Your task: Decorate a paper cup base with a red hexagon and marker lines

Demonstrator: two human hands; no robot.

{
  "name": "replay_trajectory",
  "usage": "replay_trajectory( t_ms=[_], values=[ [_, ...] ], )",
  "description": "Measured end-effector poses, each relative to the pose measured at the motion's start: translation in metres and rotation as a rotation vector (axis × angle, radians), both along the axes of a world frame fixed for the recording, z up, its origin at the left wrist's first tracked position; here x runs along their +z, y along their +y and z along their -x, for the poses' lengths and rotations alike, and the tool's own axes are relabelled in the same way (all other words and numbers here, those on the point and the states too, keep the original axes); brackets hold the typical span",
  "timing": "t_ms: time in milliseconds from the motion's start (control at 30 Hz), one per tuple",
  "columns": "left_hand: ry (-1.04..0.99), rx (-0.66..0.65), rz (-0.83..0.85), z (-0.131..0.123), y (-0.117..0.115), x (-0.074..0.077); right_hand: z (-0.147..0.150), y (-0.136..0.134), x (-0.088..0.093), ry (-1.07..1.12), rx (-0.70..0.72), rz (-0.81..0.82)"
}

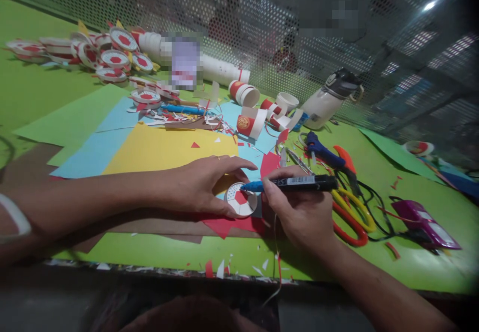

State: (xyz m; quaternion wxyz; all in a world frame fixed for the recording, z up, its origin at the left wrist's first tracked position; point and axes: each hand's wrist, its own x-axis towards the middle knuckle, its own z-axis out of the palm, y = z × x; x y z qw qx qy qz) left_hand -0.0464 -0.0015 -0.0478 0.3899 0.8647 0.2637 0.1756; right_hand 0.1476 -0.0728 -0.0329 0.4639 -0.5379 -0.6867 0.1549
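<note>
My left hand point(204, 184) curls its thumb and fingers around the edge of a small round white paper disc point(244, 207). The disc has a red centre, dividing lines and blue dots in its upper sections. A marker point(299, 183) with a black barrel and blue tip end is pinched in my right hand point(309, 214). Its tip meets the upper part of the disc. Under the disc lie red paper point(224, 226) and brown sheets. Scissors with orange and yellow handles point(354, 212) rest just right of my right hand.
Finished-looking discs point(116, 58) are piled at the back left beside stacked white cups point(224, 67). Coloured sheets point(168, 147) spread leftward. Cut cups point(251, 122), a bottle point(325, 97), a blue glue gun point(325, 150) with black cord and a purple box point(426, 224) stand rightward.
</note>
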Motion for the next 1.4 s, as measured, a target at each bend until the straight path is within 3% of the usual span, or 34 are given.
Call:
replay_trajectory(
  t_ms=[233,600,767,1000,1400],
  values=[
    [0.011,0.006,-0.027,0.0,0.0,0.002,-0.002,0.0,-0.003,0.041,0.045,0.071],
    [0.0,0.004,-0.035,-0.001,-0.001,0.002,0.0,0.002,0.002,-0.03,0.05,0.01],
    [-0.002,0.007,-0.024,0.0,0.0,0.001,0.0,0.002,0.0,0.034,0.038,0.099],
    [0.006,0.009,-0.032,-0.001,0.0,0.0,0.003,0.003,0.001,0.042,0.026,0.051],
    [0.015,0.017,-0.054,-0.002,-0.002,0.004,-0.002,0.005,-0.011,0.072,0.096,0.085]
  ],
)
